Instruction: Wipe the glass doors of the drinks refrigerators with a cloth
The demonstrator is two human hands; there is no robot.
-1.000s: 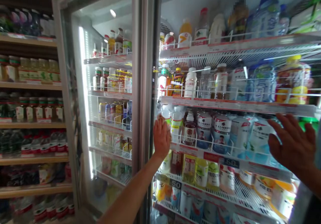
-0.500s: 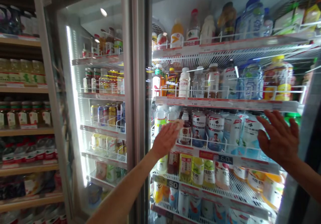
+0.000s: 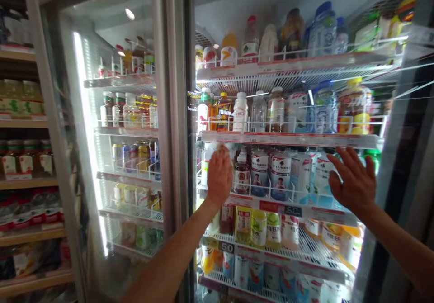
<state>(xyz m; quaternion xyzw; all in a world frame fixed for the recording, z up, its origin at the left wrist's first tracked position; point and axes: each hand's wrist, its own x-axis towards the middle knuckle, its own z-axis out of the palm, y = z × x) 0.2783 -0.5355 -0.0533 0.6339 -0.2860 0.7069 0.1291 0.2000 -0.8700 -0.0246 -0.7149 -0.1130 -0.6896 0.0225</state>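
My left hand (image 3: 220, 176) is raised flat in front of the fridge's glass door, fingers stretched upward and side by side. A pale, blurred patch shows around its fingertips; whether it is a thin cloth or a reflection I cannot tell. Just right of it, behind the glass, stands a dark red drink bottle (image 3: 242, 176). My right hand (image 3: 354, 181) is up on the right with its fingers spread and nothing visible in it. Large pale blue bottles (image 3: 323, 176) stand behind it. Whether either palm touches the glass is hard to see.
Wire shelves of bottles fill the fridge, with price rails (image 3: 288, 139) along their fronts. A metal door frame (image 3: 171, 113) separates a second glass-fronted section (image 3: 125, 86) at left. Wooden shelves (image 3: 30, 184) with more bottles stand at the far left.
My left hand has shifted left and turned more upright, away from the dark red bottle. My right hand stays spread over the pale blue bottles. The whole view has swung slightly right.
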